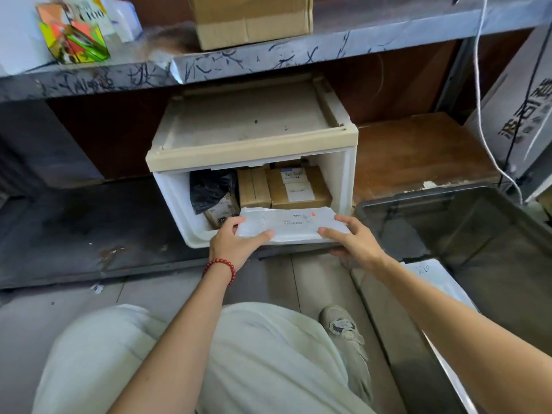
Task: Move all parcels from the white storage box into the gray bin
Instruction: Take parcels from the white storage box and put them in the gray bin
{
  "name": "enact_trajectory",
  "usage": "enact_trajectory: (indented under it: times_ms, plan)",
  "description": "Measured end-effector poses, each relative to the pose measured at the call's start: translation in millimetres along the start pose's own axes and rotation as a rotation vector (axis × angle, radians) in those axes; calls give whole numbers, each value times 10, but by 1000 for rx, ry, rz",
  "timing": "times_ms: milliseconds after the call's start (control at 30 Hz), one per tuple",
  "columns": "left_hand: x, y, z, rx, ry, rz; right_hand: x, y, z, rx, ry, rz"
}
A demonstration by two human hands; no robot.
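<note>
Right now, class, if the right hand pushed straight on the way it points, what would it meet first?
The right hand grips the white parcel. Past that, it would probably meet the labelled brown box inside the storage box, though depth is unclear.

- Metal shelf (268,59): grey, spans the far side, front edge scrawled with dark marker lines.
- On the shelf: taped cardboard box (251,19) at centre; colourful carton (74,40) at far left.
- Back panel (113,135) under the shelf: dark brown.
- Wooden board (418,150): brown, scuffed, low on the right.
- Floor (149,294): grey tiles, near.
- Dark stained mat (89,222): left.
- White cord (480,100): hangs at far right, beside a white carton (507,94) printed with dark characters.
- Light: soft, even.
</note>
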State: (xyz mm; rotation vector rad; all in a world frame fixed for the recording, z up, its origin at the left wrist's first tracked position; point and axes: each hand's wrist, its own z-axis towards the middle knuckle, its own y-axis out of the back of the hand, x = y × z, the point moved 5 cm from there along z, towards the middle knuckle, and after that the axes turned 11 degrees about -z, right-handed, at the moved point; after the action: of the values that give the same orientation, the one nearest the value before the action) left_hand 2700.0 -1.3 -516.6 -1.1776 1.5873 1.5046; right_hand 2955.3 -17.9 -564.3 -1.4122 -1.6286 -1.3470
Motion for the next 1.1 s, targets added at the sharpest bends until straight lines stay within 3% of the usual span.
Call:
enact_trajectory:
  times_ms: [300,400,567,700,900,1100]
  plan:
    - [-63,-32,4,86,-36,157,44,149,-93,85,123,-332]
    - [-84,-44,-3,96,-95,214,79,239,-120,-4,189,-386]
    - [-262,41,20,-105,-180,67,116,445,-139,-274,262,-186]
    - [-431,-56,99,-72,-268,79,235,530,-160,-270,313,-132]
    - [-668,-396,110,-20,-301,-46,166,709,-164,-291,199,21]
    - [-1081,-1007,-4,49,-394,-31,-91,1199,-289,-455,66,35]
